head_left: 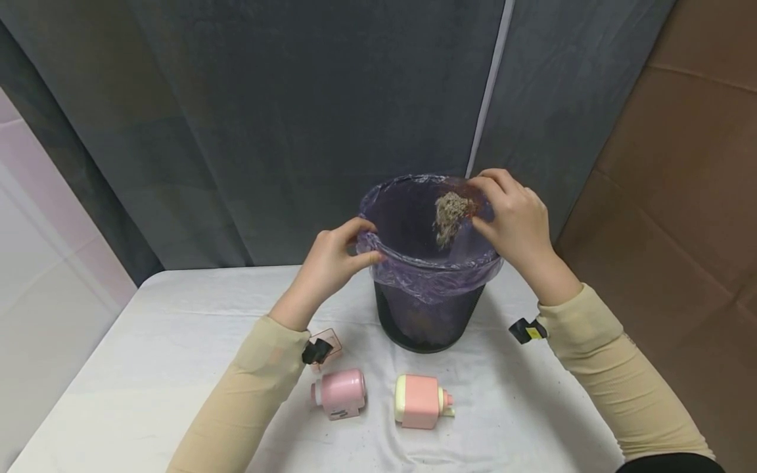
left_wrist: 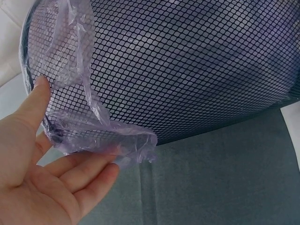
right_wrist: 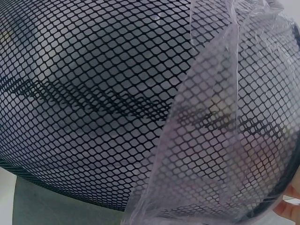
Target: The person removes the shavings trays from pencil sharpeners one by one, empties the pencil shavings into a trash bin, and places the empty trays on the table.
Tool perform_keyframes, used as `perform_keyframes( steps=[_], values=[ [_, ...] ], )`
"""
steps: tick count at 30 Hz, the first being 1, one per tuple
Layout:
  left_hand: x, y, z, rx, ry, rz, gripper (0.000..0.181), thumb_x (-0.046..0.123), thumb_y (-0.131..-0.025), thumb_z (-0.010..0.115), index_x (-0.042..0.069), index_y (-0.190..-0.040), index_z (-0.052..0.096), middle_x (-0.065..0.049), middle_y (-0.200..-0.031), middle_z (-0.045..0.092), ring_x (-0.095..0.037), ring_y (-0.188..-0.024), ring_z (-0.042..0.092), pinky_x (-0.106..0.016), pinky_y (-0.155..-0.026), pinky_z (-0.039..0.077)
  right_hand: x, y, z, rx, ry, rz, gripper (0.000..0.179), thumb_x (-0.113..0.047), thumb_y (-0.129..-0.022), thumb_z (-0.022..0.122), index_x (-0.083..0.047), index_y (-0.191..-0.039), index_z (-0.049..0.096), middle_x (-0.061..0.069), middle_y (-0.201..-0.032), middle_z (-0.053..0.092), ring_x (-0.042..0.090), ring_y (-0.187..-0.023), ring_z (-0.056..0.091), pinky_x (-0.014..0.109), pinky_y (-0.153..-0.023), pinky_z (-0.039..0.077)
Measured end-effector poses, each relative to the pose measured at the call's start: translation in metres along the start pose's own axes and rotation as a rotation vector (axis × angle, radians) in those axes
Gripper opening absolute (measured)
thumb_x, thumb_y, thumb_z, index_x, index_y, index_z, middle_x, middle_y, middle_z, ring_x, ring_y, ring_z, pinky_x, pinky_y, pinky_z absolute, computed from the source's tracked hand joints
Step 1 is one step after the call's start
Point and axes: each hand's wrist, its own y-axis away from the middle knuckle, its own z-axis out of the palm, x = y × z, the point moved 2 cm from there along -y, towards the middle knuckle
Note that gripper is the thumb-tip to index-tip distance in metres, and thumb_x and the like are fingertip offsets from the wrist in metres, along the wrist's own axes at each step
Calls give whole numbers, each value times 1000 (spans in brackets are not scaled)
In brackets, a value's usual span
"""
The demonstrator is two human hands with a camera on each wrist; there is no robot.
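A black mesh wastebasket (head_left: 414,318) stands on the white cloth, lined with a thin purple bin bag (head_left: 432,279) folded over its rim. My left hand (head_left: 337,255) grips the rim at the left side, and the left wrist view shows its thumb on the edge and its fingers (left_wrist: 89,180) against the hanging bag. Over the opening at the right, my right hand (head_left: 516,220) pinches a grey-tan clump of dried-looking bits (head_left: 451,213) with a reddish-brown part near the fingertips. The exact kind of clump cannot be told. Only fingers (right_wrist: 291,206) show in the right wrist view.
A pink bottle (head_left: 343,391) lies on its side before the basket, beside a coral and pale-yellow bottle (head_left: 418,402). Near the left cuff is a small clear, pink-edged item (head_left: 328,343), partly hidden. A dark grey curtain (head_left: 331,131) hangs behind, brown cloth (head_left: 680,197) at the right.
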Motion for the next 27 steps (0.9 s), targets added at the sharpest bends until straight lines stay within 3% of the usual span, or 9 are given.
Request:
perform_keyframes(
  steps=[17,27],
  values=[
    [-1,0,0,7,-9,9,40,27,-82,77,12,-116,63,-7,-112,67,-28,-109,60,-48,-91,47,-4,-1,1,95,43,-105,52,9,-66,80,-7,-113,64,10,-113,60,31,-79,59,40,-53,39],
    [0,1,-1,5,-9,4,40,26,-82,77,13,-116,62,-7,-111,67,-28,-109,60,-48,-91,47,-7,-1,1,127,109,-184,42,7,-73,74,-7,-112,65,11,-112,61,33,-78,59,40,-53,41]
  ],
)
